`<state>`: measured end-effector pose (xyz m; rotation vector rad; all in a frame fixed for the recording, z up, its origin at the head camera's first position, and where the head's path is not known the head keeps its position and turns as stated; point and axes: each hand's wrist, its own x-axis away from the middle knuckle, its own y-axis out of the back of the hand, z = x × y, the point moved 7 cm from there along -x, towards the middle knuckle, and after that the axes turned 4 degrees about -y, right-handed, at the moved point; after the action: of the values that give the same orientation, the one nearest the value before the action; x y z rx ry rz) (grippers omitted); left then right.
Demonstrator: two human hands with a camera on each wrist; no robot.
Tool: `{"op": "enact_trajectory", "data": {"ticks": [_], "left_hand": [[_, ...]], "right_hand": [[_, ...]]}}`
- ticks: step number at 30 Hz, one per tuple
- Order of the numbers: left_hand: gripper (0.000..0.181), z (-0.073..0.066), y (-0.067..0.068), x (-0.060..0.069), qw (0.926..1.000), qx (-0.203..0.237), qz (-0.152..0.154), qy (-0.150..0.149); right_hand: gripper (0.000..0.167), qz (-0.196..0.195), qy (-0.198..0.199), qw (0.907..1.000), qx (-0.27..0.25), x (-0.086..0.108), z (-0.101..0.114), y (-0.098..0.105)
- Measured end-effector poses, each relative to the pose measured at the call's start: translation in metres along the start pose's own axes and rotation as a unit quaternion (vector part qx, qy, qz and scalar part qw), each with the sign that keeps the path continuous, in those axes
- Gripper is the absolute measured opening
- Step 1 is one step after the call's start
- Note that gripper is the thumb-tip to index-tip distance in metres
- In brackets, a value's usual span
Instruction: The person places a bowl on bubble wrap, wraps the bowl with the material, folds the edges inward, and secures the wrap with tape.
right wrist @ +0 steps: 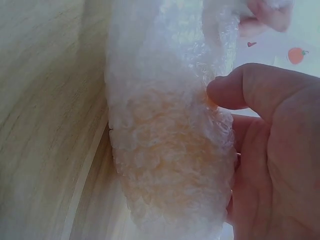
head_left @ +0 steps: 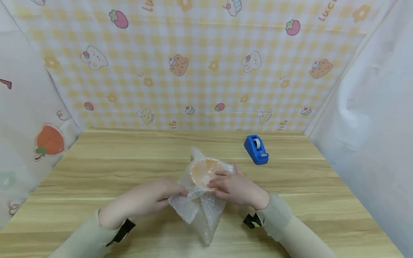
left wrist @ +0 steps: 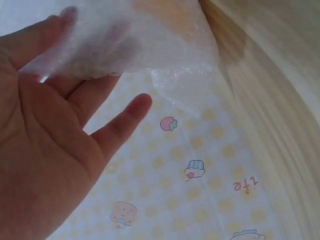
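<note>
In the head view, a round orange thing (head_left: 200, 170) shows through clear bubble wrap (head_left: 211, 208) at the middle of the table; its exact kind is hidden by the wrap. My left hand (head_left: 161, 193) pinches a loose flap of the bubble wrap (left wrist: 105, 45) at the near left side, thumb on one face and fingers on the other. My right hand (head_left: 237, 186) holds the wrapped thing from the right, fingers bent over its top and thumb against its side. The right wrist view shows the orange side (right wrist: 165, 145) under layers of bubbles.
A blue tape dispenser (head_left: 256, 149) with a roll of tape stands at the back right of the wood-grain table (head_left: 129, 154). Behind it hangs a yellow checked cloth (head_left: 206, 89) with cartoon prints. White cloths (head_left: 364, 100) border both sides.
</note>
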<state>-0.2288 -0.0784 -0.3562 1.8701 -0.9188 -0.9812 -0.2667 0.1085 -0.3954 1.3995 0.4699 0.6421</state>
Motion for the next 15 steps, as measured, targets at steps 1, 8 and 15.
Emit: {"op": "enact_trajectory", "data": {"ticks": [1,8,15], "left_hand": [[0.028,0.002,0.001,-0.001,1.0,0.006,-0.003,0.0],[0.02,0.017,0.006,-0.018,0.9964,0.079,-0.012,0.026],[0.014,0.029,0.014,-0.04,0.9956,0.041,-0.059,0.061]], "right_hand": [[0.035,0.001,0.0,1.0,0.002,0.0,0.0,0.0],[0.034,0.011,-0.004,0.9999,0.006,-0.002,0.0,-0.004],[0.03,0.011,-0.012,0.9998,-0.009,-0.001,-0.002,-0.007]]}}
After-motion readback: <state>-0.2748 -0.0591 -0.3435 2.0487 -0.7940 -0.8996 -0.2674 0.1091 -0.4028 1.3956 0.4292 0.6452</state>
